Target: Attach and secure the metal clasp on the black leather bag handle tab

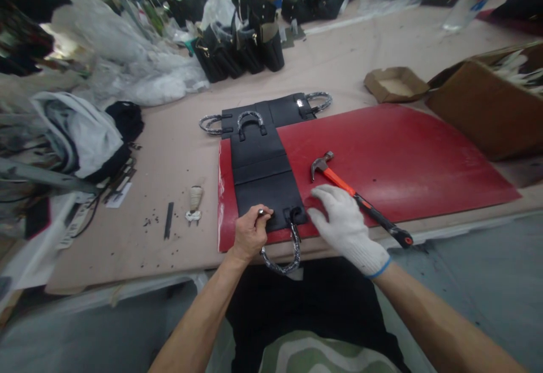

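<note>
My bare left hand (pixel 251 233) is closed on a small metal punch (pixel 265 212), with its round end showing above the fingers. Under it lies a flat black leather bag panel (pixel 268 192), with wrapped loop handles at both ends. The nearest handle (pixel 294 248) hangs over the table edge between my hands. In a white knit glove, my right hand (pixel 339 220) has its fingers apart by the panel's near right corner and holds nothing. A claw hammer (pixel 354 195) with an orange and black handle lies just beyond and beside it on the red mat (pixel 407 158).
A fork-like tool with a wrapped handle (pixel 194 199) and a dark strip (pixel 168 220) lie left, among small black bits. Several black bags (pixel 241 51) stand at the back. Cardboard boxes (pixel 479 107) sit right; plastic sheeting (pixel 139 68) and cloth (pixel 80 130) lie left.
</note>
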### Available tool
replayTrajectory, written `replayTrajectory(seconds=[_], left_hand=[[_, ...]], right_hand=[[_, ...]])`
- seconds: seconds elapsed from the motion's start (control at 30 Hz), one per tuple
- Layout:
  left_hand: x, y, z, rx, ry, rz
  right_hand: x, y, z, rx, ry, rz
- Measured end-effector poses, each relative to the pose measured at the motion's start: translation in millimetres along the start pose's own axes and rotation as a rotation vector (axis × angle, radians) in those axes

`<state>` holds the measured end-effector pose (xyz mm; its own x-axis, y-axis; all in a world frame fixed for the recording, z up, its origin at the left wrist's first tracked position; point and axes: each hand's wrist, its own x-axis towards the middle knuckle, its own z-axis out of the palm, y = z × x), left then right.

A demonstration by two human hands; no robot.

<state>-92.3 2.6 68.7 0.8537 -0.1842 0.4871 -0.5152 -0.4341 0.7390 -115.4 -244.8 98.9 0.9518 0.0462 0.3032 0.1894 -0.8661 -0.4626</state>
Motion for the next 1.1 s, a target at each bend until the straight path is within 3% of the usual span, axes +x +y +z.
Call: replayTrajectory(seconds=[0.07,0.23,0.3,0.47,0.53,0.6,0.7,0.8,0.87,0.93,1.0,1.1], left_hand=[[0.7,0.1,-0.4,-0.007,-0.007,-0.012],[3.0,0.6,0.3,0.005,-0.076,-0.069],[2.5,-0.2,0.9,0.012,-0.094,-0.051],[-0.4,-5.0,4.4,0.029,-0.082,0.0],[-0.6,-7.0,6.3,0.034,-0.079,0.01],[-0.5,-8.4,7.4,0.032,-0.079,0.005],[-0.9,-9.3,7.5,0.033,-0.073,-0.01],[-1.7,-9.7,7.5,0.05,-0.066,0.006],[-2.0,-9.9,7.9,0.062,-0.059,0.011],[-1.7,-9.8,8.5,0.065,-0.052,0.012],[-1.4,-9.3,8.8,0.066,-0.055,0.019],[-1.4,-8.3,8.2,0.068,-0.056,0.036]], right_hand=[[-0.8,16.0,-15.8,-0.256,-0.003,0.1],[-4.8,39.4,-35.6,-0.685,-0.24,0.295],[-2.8,39.7,-36.4,-0.67,-0.322,0.335],[13.8,26.9,-50.6,-0.345,-0.416,0.533],[17.6,11.0,-65.9,-0.207,-0.394,0.513],[15.7,-12.2,-83.2,0.119,-0.322,0.453],[5.5,-47.0,-101.4,0.494,-0.2,0.259],[-4.9,-63.0,-103.1,0.233,-0.219,0.029],[-7.2,-64.9,-102.5,-0.006,-0.292,-0.05],[-4.2,-68.2,-108.4,-0.091,-0.327,-0.09],[2.0,-76.9,-119.7,0.009,-0.244,-0.102],[6.3,-89.5,-126.6,0.263,0.016,-0.069]])
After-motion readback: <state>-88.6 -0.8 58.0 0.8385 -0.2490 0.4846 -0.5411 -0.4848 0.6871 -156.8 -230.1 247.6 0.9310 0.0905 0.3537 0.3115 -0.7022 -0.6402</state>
